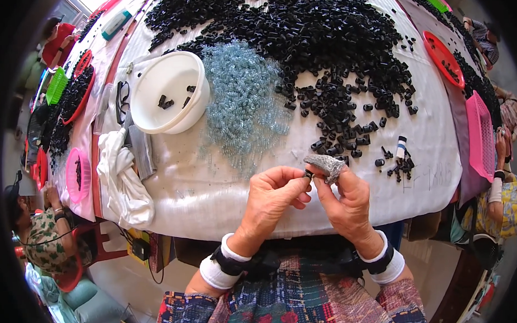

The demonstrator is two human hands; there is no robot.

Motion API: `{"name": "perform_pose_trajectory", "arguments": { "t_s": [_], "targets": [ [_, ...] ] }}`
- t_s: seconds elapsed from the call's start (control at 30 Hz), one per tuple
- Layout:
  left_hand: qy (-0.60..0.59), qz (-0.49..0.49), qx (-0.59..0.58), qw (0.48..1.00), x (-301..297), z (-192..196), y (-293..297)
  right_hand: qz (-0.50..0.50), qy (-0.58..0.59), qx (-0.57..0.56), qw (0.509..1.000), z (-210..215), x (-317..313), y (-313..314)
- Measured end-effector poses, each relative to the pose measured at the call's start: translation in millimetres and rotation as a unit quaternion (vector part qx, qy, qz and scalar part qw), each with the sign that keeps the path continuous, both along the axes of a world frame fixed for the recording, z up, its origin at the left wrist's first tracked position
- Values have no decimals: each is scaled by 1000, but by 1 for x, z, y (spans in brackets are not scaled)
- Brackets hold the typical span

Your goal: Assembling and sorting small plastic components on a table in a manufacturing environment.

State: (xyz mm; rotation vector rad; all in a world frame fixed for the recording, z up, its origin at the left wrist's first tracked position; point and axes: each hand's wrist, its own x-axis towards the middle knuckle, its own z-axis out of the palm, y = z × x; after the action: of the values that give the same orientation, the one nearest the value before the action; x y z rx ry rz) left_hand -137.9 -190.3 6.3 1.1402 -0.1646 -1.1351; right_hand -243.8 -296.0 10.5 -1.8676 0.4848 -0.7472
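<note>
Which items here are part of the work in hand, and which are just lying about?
In use:
left hand
right hand, grey finger cover
small black part pinched between both hands
black parts pile
clear springs
white bowl holding a few black parts

Lying about:
white cloth
glasses
red tray
pink basket

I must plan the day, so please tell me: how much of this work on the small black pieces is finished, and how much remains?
Done so far looks small: only a few black pieces lie in the white bowl. In hand: the left hand and right hand pinch one small black piece together. Left: the big black pile and the heap of pale blue springs on the table, so most remains.
</note>
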Motion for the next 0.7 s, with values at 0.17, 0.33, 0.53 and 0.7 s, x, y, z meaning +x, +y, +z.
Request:
{"name": "perform_pose_trajectory", "arguments": {
  "t_s": [0.17, 0.33, 0.53, 0.7],
  "targets": [
    [-10, -7, 19, 1000, -1, 5, 0, -1, 6, -68, 998, 4, 2, -1],
    [-20, -2, 15, 1000, -4, -2, 0, -4, 18, -86, 996, 0, 0, 1],
    [48, 8, -6, 999, 3, 2, 1, 53, 3, -80, 995, 10, 5, -13],
    [72, 2, -27, 997, 4, 5, 0, 86, 28, -91, 992, 7, 7, -7]
  ]
}}
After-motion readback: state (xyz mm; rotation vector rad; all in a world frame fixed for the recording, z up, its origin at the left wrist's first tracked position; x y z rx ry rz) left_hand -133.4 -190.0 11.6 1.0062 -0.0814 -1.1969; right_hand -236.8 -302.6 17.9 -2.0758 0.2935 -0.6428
